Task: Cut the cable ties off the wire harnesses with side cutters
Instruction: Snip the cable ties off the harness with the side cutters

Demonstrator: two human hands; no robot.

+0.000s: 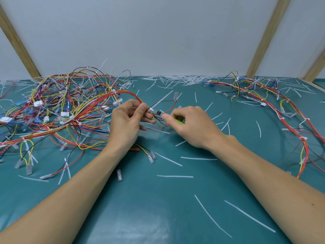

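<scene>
While lots of cut white tie bits [169, 160] lie around both hands, the left hand [127, 120] pinches a wire bunch [129, 93] and the right hand [189, 126] squeezes green side cutters [179, 121] at its cable tie [152, 110], with a big tangled pile [58, 106] left of the left hand likely still to do.

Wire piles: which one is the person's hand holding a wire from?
The big tangled pile on the left. The left hand pinches a red bundle running out of it; the right pile lies untouched.

Two hands [126, 120], two harness piles [58, 110], one side cutter [179, 121].
</scene>
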